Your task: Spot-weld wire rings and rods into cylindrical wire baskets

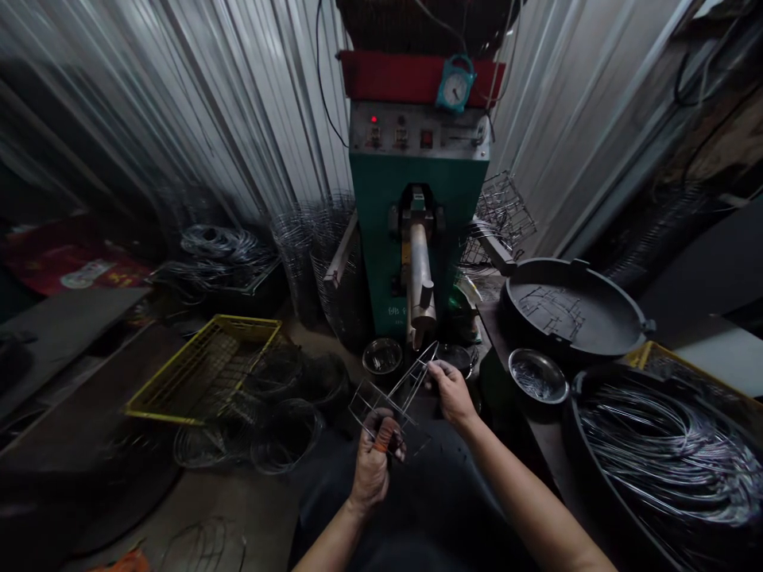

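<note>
My left hand (374,457) is closed round the lower part of a thin wire frame (405,393), with something orange wrapped on a finger. My right hand (451,391) pinches the upper right end of the same frame. The frame is tilted up to the right, just below the round metal arm (420,278) of a green machine (381,214). Whether the frame touches the machine cannot be made out. Beneath the arm, a metal bowl (382,357) stands left of the frame's upper end.
On the right are a black round tray (608,318) with small wire pieces, a metal bowl (538,376) of pins and a large tub (575,445) of wire rods. A yellow crate (160,412) and wire rings (286,435) lie left.
</note>
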`<action>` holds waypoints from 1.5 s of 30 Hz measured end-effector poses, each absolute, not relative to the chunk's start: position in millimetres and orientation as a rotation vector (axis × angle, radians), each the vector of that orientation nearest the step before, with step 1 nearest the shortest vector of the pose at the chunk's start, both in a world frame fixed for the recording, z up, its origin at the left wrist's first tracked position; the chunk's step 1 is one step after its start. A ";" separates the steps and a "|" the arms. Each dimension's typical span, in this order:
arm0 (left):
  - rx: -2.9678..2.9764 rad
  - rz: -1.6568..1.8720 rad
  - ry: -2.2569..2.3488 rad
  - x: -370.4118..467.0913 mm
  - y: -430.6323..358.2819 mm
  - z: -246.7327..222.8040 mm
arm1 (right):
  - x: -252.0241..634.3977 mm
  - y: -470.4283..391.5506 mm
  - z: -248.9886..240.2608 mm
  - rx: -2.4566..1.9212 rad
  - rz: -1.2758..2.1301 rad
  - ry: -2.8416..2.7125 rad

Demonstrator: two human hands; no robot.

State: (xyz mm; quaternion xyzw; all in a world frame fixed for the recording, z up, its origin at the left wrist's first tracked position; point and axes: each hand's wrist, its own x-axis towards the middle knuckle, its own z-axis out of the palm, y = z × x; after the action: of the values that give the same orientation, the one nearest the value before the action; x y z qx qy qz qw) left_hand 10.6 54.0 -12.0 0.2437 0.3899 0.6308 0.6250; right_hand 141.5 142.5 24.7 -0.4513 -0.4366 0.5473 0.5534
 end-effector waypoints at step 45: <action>0.489 1.569 0.879 11.3 80.2 20.4 | 148.0 101.8 6.7 -1.098 1.160 -1.797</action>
State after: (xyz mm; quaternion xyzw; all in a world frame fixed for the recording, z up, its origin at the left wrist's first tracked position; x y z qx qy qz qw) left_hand 11.3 80.2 20.4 0.2106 0.3785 0.6759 0.5962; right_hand 148.0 101.8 6.7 -0.4261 -0.6973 0.4499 0.3603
